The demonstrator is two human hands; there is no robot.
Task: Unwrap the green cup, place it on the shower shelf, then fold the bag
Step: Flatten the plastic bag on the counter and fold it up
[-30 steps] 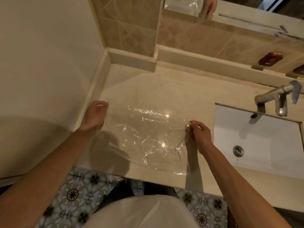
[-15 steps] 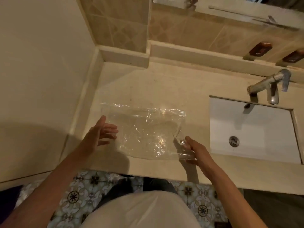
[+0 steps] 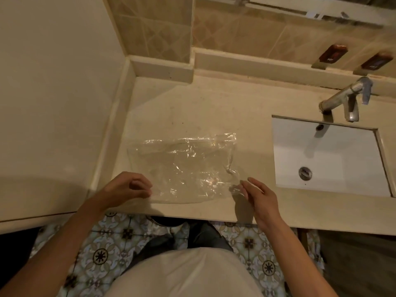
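A clear plastic bag (image 3: 186, 166) lies flat and crinkled on the beige counter (image 3: 214, 108), close to its front edge. My left hand (image 3: 126, 187) is at the bag's near left corner, its curled fingers and thumb pinching the edge. At the near right corner my right hand (image 3: 259, 196) pinches the plastic between thumb and fingertips. The green cup and the shower shelf are not in view.
A white sink (image 3: 327, 155) is set into the counter to the right, with a metal faucet (image 3: 342, 97) behind it. A plain wall (image 3: 53, 82) bounds the counter on the left. Two brown holders (image 3: 334, 53) stand on the tiled back ledge.
Both hands came back from the bag's far corners to its near corners. The bag now lies flatter, and its near edge is pinched on both sides.
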